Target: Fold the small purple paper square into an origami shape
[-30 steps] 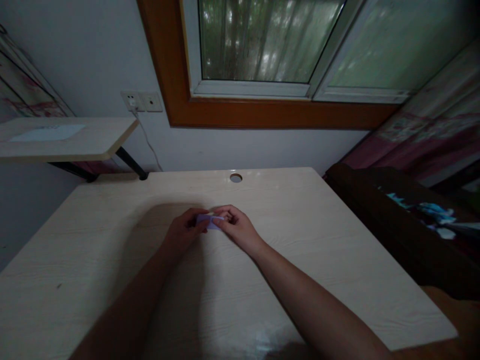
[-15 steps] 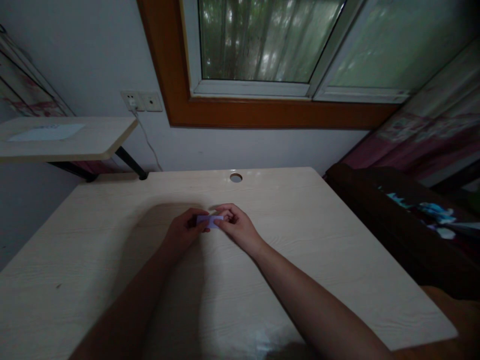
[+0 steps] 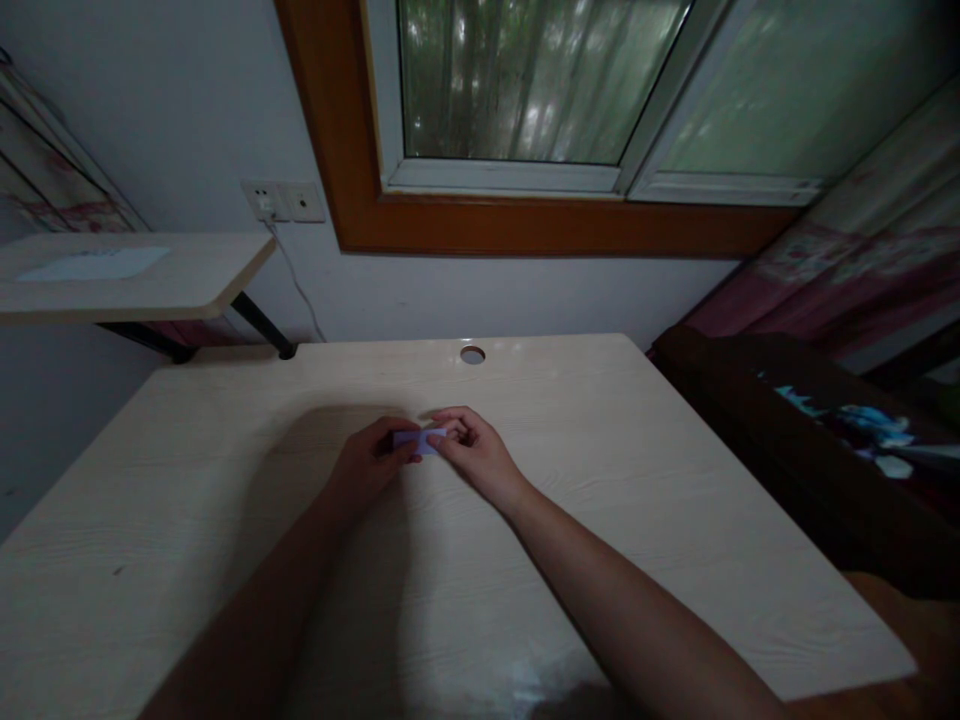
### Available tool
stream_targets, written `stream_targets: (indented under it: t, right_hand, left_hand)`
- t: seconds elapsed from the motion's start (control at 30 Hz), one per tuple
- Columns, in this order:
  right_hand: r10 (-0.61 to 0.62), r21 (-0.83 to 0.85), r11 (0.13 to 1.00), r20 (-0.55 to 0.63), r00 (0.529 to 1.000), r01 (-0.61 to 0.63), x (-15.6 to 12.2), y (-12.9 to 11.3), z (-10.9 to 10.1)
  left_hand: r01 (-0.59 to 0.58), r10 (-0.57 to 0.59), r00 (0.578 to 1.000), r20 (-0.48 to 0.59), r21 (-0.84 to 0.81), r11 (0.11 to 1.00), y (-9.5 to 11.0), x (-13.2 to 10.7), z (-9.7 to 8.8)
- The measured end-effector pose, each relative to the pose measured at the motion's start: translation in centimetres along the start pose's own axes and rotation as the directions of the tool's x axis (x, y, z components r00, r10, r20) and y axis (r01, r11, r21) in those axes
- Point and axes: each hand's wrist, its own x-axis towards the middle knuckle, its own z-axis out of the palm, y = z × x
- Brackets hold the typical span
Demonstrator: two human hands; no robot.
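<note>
A small purple piece of paper [image 3: 424, 441], roughly rectangular, is held between my two hands over the middle of the pale wooden desk [image 3: 525, 590]. My left hand [image 3: 373, 452] pinches its left end, the thumb lying across the front. On the other side, my right hand [image 3: 474, 447] grips the right end with its thumb on the paper and its fingers curled behind. Both thumbs cover parts of the paper, and its back is hidden. Whether it touches the desk I cannot tell.
A round cable hole [image 3: 472, 355] lies near the desk's far edge. At the left stands a raised shelf [image 3: 187, 290] on black legs, with a white sheet [image 3: 94, 264] on it. A white cord [image 3: 300, 290] hangs from the wall socket [image 3: 266, 201]. Dark brown furniture [image 3: 720, 400] stands right of the desk.
Hardly anything differs. The purple paper's lower edge sits slightly higher between my fingers; both hands stay in the same place.
</note>
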Motion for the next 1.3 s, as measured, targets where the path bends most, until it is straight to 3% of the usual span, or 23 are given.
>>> stream_targets:
  t: [1.3]
  right_hand:
    - [0.008, -0.01, 1.0, -0.046, 0.999, -0.009, 0.05, -0.56, 0.12]
  left_hand:
    - [0.018, -0.018, 1.0, -0.006, -0.018, 1.0, -0.07, 0.11, -0.4]
